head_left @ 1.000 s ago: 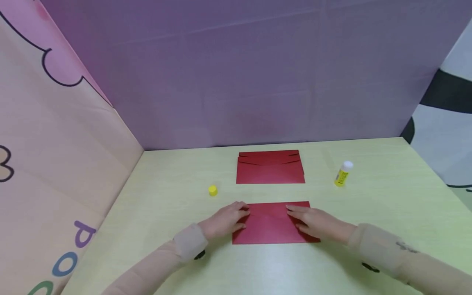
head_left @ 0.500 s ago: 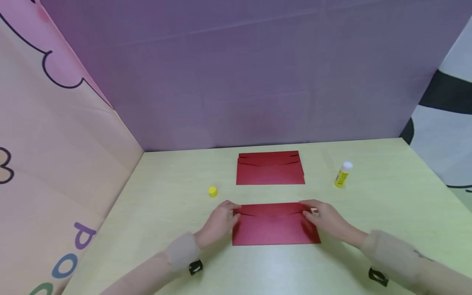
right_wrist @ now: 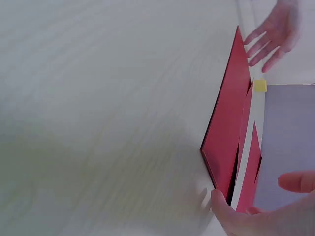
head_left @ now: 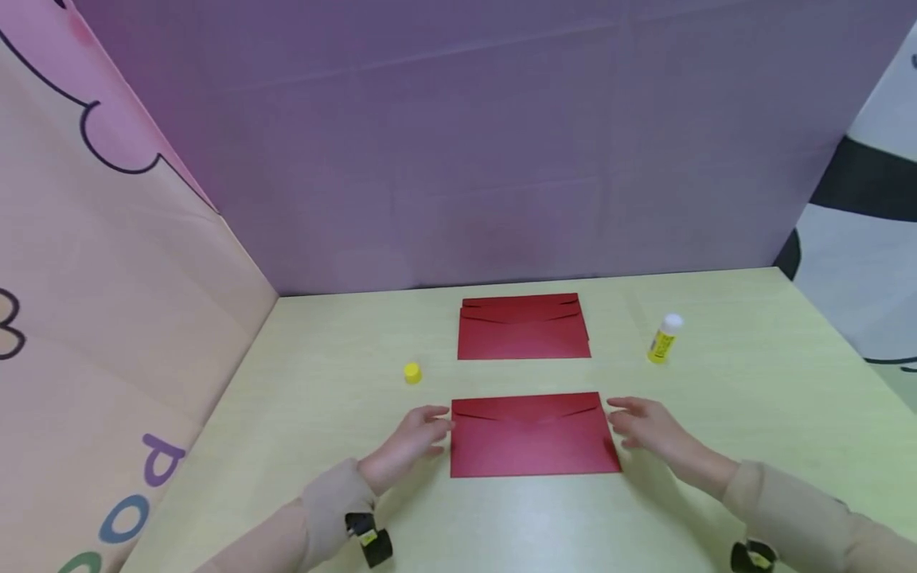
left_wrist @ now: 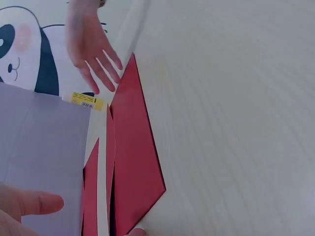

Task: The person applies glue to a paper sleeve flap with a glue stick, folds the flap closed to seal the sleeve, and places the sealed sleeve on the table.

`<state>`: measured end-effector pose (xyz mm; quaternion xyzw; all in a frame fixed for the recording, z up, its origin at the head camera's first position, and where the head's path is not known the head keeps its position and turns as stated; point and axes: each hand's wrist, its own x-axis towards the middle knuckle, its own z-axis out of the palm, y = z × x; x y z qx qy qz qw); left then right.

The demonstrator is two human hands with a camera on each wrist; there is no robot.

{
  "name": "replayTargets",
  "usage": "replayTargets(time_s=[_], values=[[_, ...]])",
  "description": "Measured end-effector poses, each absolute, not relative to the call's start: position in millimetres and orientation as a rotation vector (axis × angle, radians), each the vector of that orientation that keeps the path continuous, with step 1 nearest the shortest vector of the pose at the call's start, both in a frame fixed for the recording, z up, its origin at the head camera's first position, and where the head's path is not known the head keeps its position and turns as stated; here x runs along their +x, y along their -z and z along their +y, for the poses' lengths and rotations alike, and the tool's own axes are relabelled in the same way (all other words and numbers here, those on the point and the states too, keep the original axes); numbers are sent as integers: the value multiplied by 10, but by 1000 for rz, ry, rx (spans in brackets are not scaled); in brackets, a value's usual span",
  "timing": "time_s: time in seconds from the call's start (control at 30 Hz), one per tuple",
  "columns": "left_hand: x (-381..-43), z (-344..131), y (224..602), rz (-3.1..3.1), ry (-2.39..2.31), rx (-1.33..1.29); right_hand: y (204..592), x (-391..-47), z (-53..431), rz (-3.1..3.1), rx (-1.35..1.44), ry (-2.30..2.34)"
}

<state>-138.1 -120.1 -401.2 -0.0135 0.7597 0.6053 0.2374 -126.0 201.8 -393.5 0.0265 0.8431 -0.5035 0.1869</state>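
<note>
A red envelope [head_left: 533,446] lies flat near the middle of the table, its flap along the far edge and standing slightly raised in both wrist views. My left hand [head_left: 407,447] is at the envelope's left edge, fingers relaxed, fingertips right at the side. On the other side, my right hand [head_left: 652,434] hovers just off the right edge with its fingers loosely spread and nothing held. Farther back lie more red envelopes [head_left: 524,334], seemingly stacked, their flaps toward the wall.
A glue stick [head_left: 665,339] with a yellow label stands at the right. Its yellow cap [head_left: 412,373] sits left of the envelopes. The pale wooden table [head_left: 344,334] meets a purple backdrop [head_left: 458,159] behind, with printed panels on both sides.
Both hands have moved outward from the top of the front envelope to its sides, letting go of its upper corners. The flap's outline now shows fully. The envelope has stayed in place.
</note>
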Motion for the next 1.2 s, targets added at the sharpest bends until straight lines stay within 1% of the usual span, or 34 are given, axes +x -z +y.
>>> replayTargets(time_s=[0.4, 0.63, 0.77, 1.03, 1.2], values=[[-1408, -1099, 4047, 1965, -1775, -207, 3993, -1307, 2025, 2093, 283, 1658], [-1500, -1009, 4159, 2191, -1775, -199, 4060, -1348, 1957, 2299, 279, 1579], [-1586, -956, 4191, 2318, -1729, -276, 4049, -1393, 1915, 2392, 298, 1545], [-1801, -881, 4235, 2486, -1772, -264, 4067, -1564, 1866, 2555, 216, 1578], [-1932, -832, 4238, 2547, -1776, -294, 4081, -1687, 1861, 2598, 218, 1606]])
